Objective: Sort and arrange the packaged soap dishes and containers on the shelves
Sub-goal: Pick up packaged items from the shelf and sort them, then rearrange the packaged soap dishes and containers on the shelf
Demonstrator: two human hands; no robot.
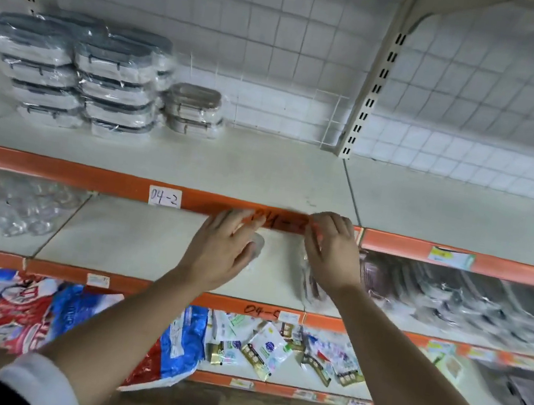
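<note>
The shelving fills the frame: a top shelf (263, 170) with an orange front edge (89, 175), a middle shelf (135, 238) below it, and a bottom shelf of bright packets (11, 306) at lower left. In the upper left, wrapped grey-lidded containers (70, 72) stand in stacks on the top shelf, with a shorter stack of brownish ones (194, 110) just beside them to the right. Blurred wrapped goods (452, 299) crowd the middle shelf at right, and clear plastic items (5, 208) sit at left. Both bare forearms reach up from the bottom of the frame to the centre. The left hand (220, 251) is spread with fingers loosely open, over a small pale wrapped item (256, 246) on the middle shelf (contact cannot be told). The right hand (331, 250) curls at the orange edge; whether it grips anything is unclear. A white label (165, 196) reads 04-2
</note>
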